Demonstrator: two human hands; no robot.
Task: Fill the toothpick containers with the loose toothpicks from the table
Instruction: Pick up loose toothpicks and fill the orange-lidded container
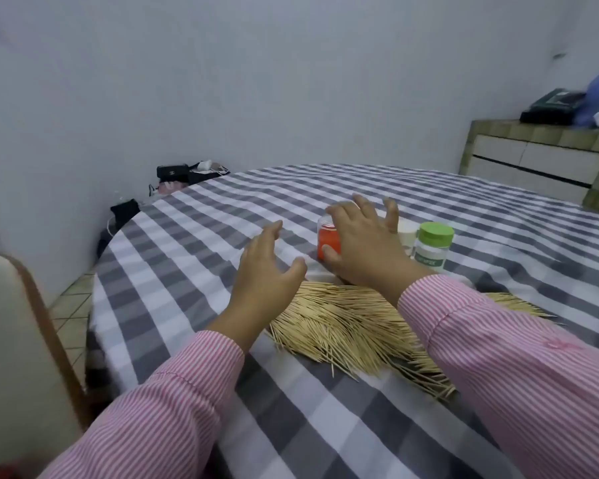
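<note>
On the desk [194,236] with its grey-and-white checked cloth, a heap of loose toothpicks [346,326] lies toward the near edge. Just beyond it stand an orange toothpick container [327,242] and a green-lidded toothpick container [433,248]. The right hand [363,247] wraps its grip round the orange one, thumb on its side. The left hand [267,274] hovers beside it, fingers spread, its grip empty.

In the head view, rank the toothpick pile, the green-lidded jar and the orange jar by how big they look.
1. Toothpick pile, by far the largest.
2. Green-lidded jar.
3. Orange jar, though the right hand hides much of it, so the two jars may match.
</note>
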